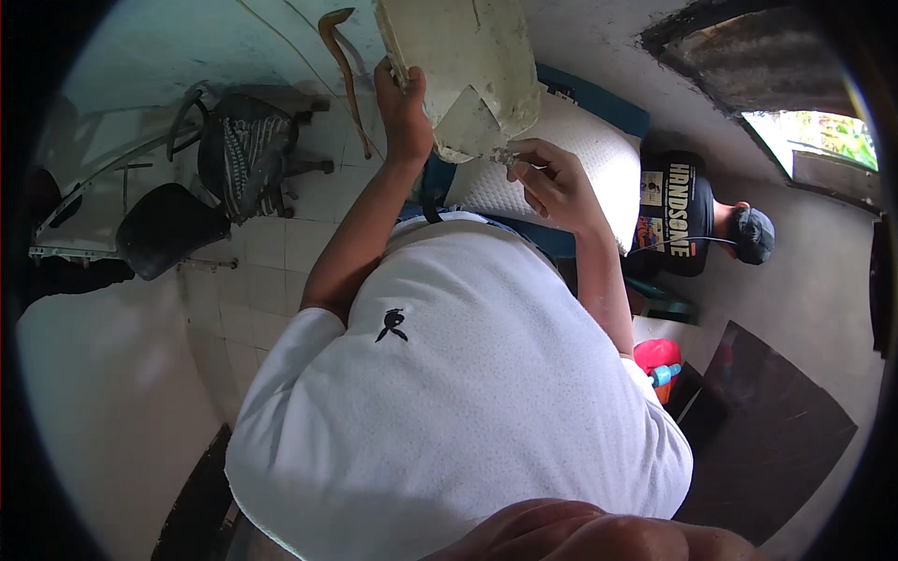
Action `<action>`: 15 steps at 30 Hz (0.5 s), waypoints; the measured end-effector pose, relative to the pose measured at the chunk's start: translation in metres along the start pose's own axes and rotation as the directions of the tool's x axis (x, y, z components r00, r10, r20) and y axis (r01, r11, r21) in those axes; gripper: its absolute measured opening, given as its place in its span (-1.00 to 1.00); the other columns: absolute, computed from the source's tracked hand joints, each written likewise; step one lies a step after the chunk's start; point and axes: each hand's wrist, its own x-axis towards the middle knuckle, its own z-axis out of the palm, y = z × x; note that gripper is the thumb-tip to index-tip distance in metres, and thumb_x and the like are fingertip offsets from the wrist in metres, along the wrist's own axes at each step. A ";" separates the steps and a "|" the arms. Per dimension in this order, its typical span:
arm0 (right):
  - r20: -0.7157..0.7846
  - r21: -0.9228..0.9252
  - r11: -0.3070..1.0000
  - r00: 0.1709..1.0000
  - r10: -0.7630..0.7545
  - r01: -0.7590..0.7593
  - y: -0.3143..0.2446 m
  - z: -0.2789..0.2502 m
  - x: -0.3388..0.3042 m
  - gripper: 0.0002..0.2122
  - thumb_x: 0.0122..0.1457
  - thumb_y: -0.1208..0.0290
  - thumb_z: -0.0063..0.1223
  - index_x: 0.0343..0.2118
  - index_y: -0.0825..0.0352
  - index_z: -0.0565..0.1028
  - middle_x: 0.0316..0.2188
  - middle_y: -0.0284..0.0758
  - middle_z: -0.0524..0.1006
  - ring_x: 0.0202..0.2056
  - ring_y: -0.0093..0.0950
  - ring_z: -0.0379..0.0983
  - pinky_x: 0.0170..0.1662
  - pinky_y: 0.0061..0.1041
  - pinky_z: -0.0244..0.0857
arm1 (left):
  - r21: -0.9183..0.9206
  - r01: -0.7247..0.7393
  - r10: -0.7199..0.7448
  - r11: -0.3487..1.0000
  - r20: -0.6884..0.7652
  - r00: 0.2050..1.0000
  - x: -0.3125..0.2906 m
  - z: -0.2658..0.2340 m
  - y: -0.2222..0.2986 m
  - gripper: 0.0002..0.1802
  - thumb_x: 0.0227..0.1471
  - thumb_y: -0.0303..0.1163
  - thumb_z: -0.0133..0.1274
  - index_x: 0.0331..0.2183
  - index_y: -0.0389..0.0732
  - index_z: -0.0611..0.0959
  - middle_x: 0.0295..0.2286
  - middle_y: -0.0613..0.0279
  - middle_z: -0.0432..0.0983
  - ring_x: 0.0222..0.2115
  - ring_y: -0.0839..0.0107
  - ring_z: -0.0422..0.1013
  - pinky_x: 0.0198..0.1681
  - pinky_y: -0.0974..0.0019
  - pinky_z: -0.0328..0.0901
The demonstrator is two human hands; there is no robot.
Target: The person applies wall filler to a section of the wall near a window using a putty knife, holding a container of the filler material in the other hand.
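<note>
A worn, pale, translucent plastic container with rounded corners is held up in front of me, its top running out of the picture. My left hand grips its left edge, thumb on the near face and the other fingers mostly hidden behind. A paler triangular patch shows at the container's lower end, beside a rough, crumpled edge. At that edge, my right hand is closed in a pinch, thumb and forefinger together. Whether the fingertips hold the edge itself or a small loose bit on it is hard to see.
Behind the container lies a white quilted cushion on a blue-green base. Another person in a black shirt and cap is at the right. Dark chairs stand on the left; a curved wooden stick leans by the wall. A red container is lower right.
</note>
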 end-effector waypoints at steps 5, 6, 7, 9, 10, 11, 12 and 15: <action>0.045 0.289 0.952 0.995 0.086 -0.096 0.026 0.003 0.008 -0.76 0.28 0.46 -0.07 -0.08 0.52 0.42 -0.46 -0.32 0.48 -0.70 -0.72 0.25 -0.69 -0.70 0.06 | 0.065 0.058 -0.059 0.996 0.009 0.998 0.001 -0.007 -0.010 -0.40 0.22 -0.08 -0.07 0.04 -0.40 0.29 -0.13 0.07 0.31 -0.12 0.33 0.25 0.05 0.23 0.14; 0.045 0.403 0.906 0.992 0.119 -0.127 0.031 0.002 0.011 -0.74 0.28 0.44 -0.06 -0.06 0.50 0.41 -0.45 -0.31 0.48 -0.71 -0.71 0.24 -0.69 -0.70 0.07 | 0.061 0.053 -0.054 0.997 0.020 0.998 0.006 -0.007 -0.015 -0.40 0.22 -0.08 -0.07 0.04 -0.40 0.29 -0.13 0.07 0.31 -0.12 0.33 0.25 0.05 0.23 0.14; 0.049 0.512 0.845 0.987 0.152 -0.156 0.036 0.002 0.014 -0.73 0.27 0.42 -0.05 -0.04 0.48 0.39 -0.45 -0.29 0.48 -0.72 -0.70 0.23 -0.70 -0.70 0.08 | 0.023 0.082 -0.082 0.996 0.009 0.997 0.011 -0.008 -0.020 -0.40 0.21 -0.08 -0.06 0.04 -0.39 0.29 -0.13 0.08 0.31 -0.10 0.32 0.25 0.05 0.22 0.14; 0.043 0.605 0.784 0.989 0.141 -0.138 0.041 -0.003 0.019 -0.71 0.26 0.42 -0.05 -0.02 0.47 0.38 -0.45 -0.28 0.48 -0.73 -0.69 0.23 -0.70 -0.70 0.07 | -0.026 0.106 -0.105 0.994 0.017 0.994 0.020 -0.008 -0.026 -0.39 0.20 -0.08 -0.04 0.05 -0.39 0.29 -0.13 0.08 0.31 -0.08 0.30 0.25 0.06 0.22 0.13; 0.038 0.687 0.718 0.992 0.123 -0.115 0.043 -0.006 0.020 -0.69 0.25 0.42 -0.05 0.00 0.46 0.36 -0.45 -0.26 0.49 -0.73 -0.68 0.24 -0.71 -0.70 0.07 | -0.015 0.136 -0.136 0.991 -0.014 0.991 0.022 -0.007 -0.020 -0.39 0.19 -0.10 -0.02 0.06 -0.38 0.28 -0.12 0.06 0.31 -0.06 0.28 0.26 0.07 0.21 0.13; 0.008 0.682 0.727 0.994 0.107 -0.084 0.043 -0.004 0.018 -0.69 0.25 0.42 -0.05 0.00 0.46 0.36 -0.45 -0.26 0.49 -0.73 -0.68 0.24 -0.71 -0.70 0.07 | -0.007 0.165 -0.165 0.986 -0.046 0.985 0.022 -0.009 -0.012 -0.39 0.18 -0.12 0.00 0.07 -0.37 0.28 -0.11 0.04 0.31 -0.05 0.25 0.26 0.09 0.19 0.14; -0.043 0.716 0.695 0.989 0.139 -0.066 0.035 0.000 0.016 -0.69 0.23 0.43 -0.07 0.00 0.44 0.35 -0.46 -0.24 0.49 -0.74 -0.65 0.24 -0.71 -0.68 0.08 | 0.121 0.102 -0.099 0.987 -0.028 0.995 0.016 -0.036 -0.040 -0.38 0.16 -0.15 0.03 0.08 -0.36 0.28 -0.07 0.01 0.29 -0.03 0.23 0.26 0.10 0.16 0.15; -0.228 0.713 0.693 0.970 0.087 0.105 0.015 -0.020 0.021 -0.69 0.20 0.45 -0.13 0.01 0.39 0.35 -0.45 -0.21 0.49 -0.73 -0.57 0.29 -0.69 -0.60 0.14 | -0.279 0.316 -0.334 0.907 -0.019 0.942 0.021 -0.041 -0.060 -0.16 0.11 -0.22 0.07 0.27 -0.23 0.04 0.14 -0.08 0.12 0.10 0.11 0.22 0.15 0.04 0.17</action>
